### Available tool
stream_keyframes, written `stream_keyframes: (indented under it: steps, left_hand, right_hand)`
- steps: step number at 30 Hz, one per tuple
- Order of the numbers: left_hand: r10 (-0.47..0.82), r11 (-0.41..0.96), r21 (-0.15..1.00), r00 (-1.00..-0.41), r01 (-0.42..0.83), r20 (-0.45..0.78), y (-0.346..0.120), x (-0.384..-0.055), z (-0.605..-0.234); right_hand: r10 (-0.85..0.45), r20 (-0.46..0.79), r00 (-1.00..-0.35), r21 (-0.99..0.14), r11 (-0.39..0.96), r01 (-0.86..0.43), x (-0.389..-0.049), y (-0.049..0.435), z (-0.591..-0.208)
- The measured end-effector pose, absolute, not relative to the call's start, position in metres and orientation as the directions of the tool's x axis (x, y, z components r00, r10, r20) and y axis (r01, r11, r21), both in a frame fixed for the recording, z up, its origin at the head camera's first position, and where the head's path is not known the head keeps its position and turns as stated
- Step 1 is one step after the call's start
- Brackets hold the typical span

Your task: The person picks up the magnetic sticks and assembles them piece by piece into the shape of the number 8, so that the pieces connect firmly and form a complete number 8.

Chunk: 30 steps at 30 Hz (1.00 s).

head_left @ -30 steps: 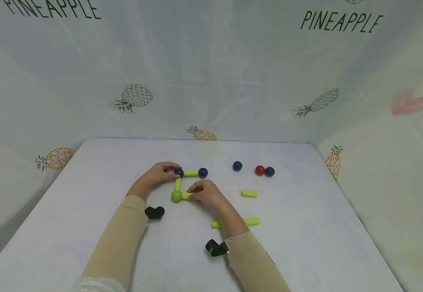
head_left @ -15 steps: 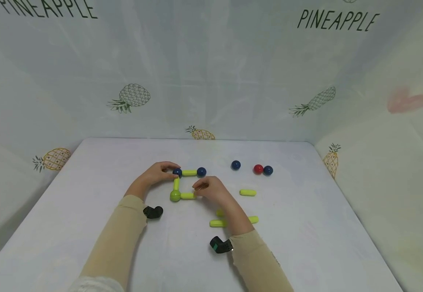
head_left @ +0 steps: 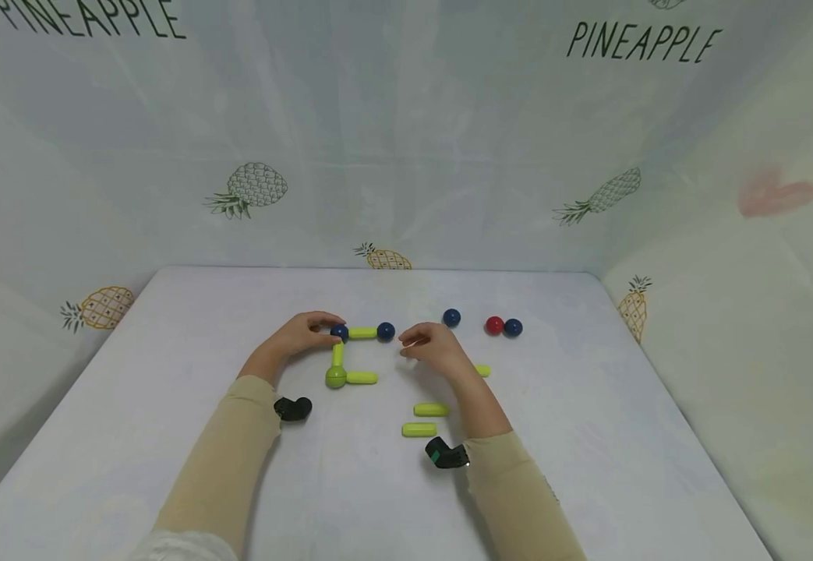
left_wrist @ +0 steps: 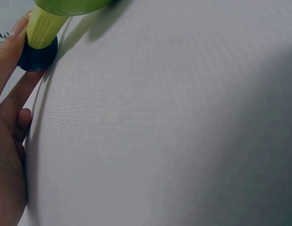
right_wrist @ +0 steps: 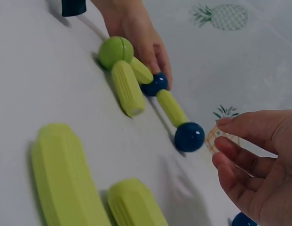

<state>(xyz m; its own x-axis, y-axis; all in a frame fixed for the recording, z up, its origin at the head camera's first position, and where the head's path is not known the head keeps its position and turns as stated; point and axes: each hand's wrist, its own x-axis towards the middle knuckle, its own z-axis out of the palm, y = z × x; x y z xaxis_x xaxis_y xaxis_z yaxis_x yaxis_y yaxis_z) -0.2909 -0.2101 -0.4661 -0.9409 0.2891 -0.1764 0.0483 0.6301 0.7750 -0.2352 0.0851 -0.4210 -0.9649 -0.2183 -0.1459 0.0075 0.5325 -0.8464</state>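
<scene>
Right grip [head_left: 437, 351] moved off yellow-green rod [head_left: 362, 378], now near blue end ball [head_left: 386, 332].

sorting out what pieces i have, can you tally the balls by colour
Blue balls: 4
Red ball: 1
Green ball: 1
Total: 6

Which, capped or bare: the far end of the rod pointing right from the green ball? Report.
Bare: the rod joins the green ball at one end; in the right wrist view its other carries nothing.
</scene>
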Motion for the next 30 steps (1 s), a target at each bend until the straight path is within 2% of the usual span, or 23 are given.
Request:
stream_keyframes:
  steps: [20, 30]
  left_hand:
    - [0.301, 0.629, 0.773, -0.941, 0.075, -0.153, -0.211, -0.287, -0.466]
    - [0.310, 0.610, 0.788, -0.940, 0.081, -0.143, -0.213, -0.291, -0.470]
  right_hand:
    - [-0.016, -0.091, -0.996, -0.856, 0.513, 0.070, -0.250, 0.121, -0.421]
    - [0.011, -0.101, -0.995, -0.821, 0.564, 0.089, -0.260, 0.131, -0.425]
